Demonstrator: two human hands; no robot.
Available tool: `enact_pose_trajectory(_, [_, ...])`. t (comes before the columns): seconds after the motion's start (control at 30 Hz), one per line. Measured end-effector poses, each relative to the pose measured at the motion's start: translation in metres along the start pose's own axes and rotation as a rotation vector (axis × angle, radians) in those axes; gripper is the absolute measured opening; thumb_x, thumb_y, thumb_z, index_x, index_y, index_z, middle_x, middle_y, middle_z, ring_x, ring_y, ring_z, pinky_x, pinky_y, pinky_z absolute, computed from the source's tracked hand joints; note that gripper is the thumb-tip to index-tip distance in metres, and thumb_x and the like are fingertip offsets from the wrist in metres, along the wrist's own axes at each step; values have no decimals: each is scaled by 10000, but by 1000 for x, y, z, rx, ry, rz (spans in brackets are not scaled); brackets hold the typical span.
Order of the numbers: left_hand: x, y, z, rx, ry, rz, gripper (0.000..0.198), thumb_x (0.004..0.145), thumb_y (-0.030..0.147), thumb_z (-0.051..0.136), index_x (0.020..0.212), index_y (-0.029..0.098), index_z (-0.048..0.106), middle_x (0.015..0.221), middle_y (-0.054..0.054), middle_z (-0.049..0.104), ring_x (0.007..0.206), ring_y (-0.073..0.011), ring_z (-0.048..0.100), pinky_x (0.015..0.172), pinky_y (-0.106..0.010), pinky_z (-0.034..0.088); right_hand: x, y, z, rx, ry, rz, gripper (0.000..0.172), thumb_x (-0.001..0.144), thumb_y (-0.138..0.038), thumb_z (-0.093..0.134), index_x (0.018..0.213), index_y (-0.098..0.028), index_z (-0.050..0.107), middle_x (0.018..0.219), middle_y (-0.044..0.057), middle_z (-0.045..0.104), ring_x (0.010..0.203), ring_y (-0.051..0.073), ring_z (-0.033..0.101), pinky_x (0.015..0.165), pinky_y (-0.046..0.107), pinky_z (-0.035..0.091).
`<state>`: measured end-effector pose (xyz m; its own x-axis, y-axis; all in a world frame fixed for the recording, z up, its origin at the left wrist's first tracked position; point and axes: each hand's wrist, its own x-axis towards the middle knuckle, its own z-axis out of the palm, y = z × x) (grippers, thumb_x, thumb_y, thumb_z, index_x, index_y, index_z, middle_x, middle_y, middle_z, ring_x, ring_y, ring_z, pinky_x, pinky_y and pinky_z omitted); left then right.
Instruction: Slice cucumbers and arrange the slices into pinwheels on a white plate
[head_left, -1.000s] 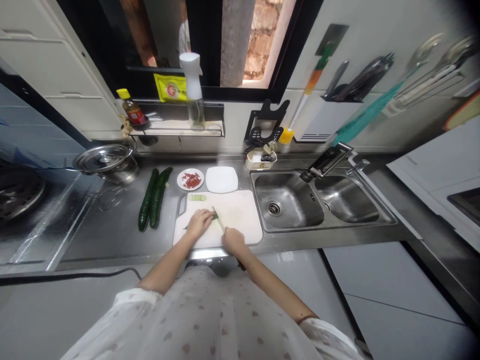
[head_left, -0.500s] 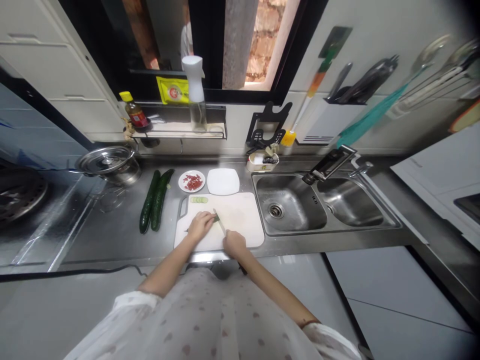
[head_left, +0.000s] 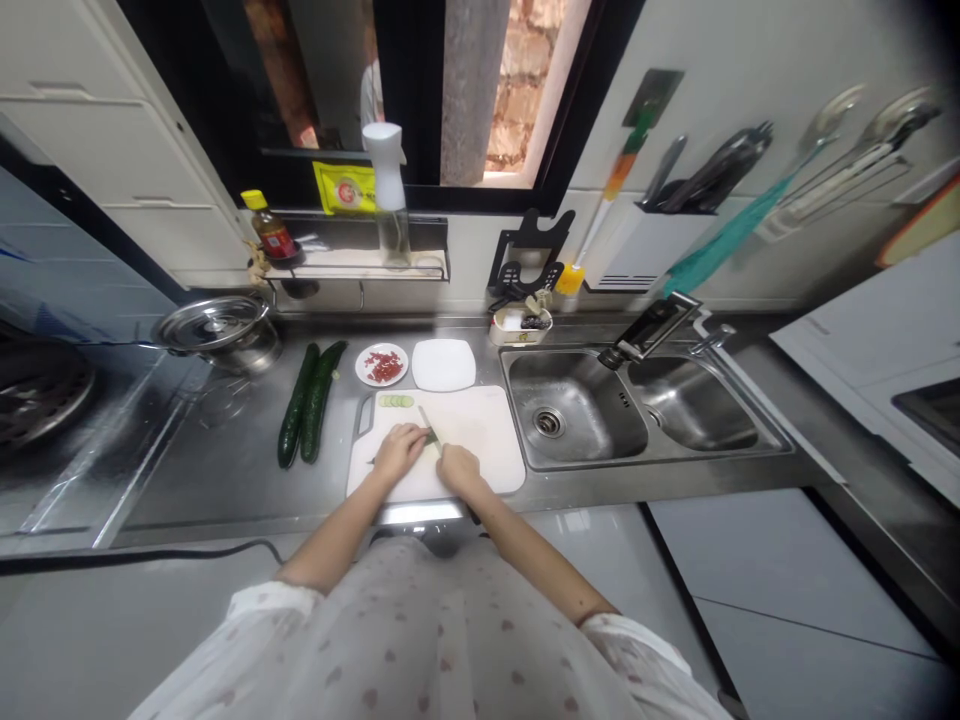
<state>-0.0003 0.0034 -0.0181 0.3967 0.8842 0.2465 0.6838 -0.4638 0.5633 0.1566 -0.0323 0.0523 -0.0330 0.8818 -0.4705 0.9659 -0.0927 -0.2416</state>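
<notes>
A white cutting board point(head_left: 491, 435) lies on the steel counter in front of me. My left hand point(head_left: 400, 453) is closed over a cucumber piece point(head_left: 432, 436) on the board, hiding most of it; a dark green end pokes out by the fingertips. In my right hand point(head_left: 458, 470) is a kitchen knife point(head_left: 430, 424), its handle covered by the fingers and its blade slanting up-left against the cucumber. Several pale green cucumber slices point(head_left: 396, 401) overlap in a row near the board's top left corner.
Two whole cucumbers point(head_left: 318, 405) lie left of the board. Behind it stand a small plate point(head_left: 361, 372) of chopped red pieces and a white square dish point(head_left: 443, 365). A double sink point(head_left: 517, 400) is at right; a lidded steel pot point(head_left: 217, 335) stands at left.
My right hand and the knife have shifted slightly left and up, the blade tip now farther forward. My left hand stays nearly in place on the cucumber. The view has turned slightly.
</notes>
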Motion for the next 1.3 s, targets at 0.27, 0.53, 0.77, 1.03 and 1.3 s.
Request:
enact_pose_trajectory(0.27, [-1,1,0,-2,13,-14,250,931,270,489,1072,228,692,941,-50,662,905,-187,553,822,-321,443,-23,14,5,-16,-45,16,320,874,-146,420,1092,-128,653,1071,162,686,1012,230,649,786,294,472])
enact_pose_trajectory(0.53, [1,1,-2,-25,-9,-32,263,931,274,475,1084,234,686,970,-54,675,954,-194,576,869,-341,457,-38,29,17,-25,-85,58,305,867,-155,429,1074,-143,653,1083,162,682,1008,235,648,767,296,470])
enact_pose_trajectory(0.77, [1,0,-1,-5,1,-82,265,918,302,496,1118,241,661,1037,-57,681,1012,-210,586,907,-358,460,-49,41,5,-57,-80,18,305,870,-153,418,1076,-165,643,1038,135,691,995,235,643,749,293,445])
enact_pose_trajectory(1.03, [-5,-4,-2,30,48,-130,301,917,302,488,1164,225,642,1088,-75,672,1052,-226,582,929,-369,462,-54,58,-5,-196,116,44,418,917,-145,371,1283,-261,538,1010,120,662,968,228,602,797,326,363])
enact_pose_trajectory(1.3, [-10,-8,-8,-62,205,-238,336,954,346,406,1148,219,650,1109,-74,672,1067,-225,594,930,-375,471,-51,69,1,-246,277,13,525,912,-177,408,1427,-275,411,1098,140,587,1020,247,486,866,360,277])
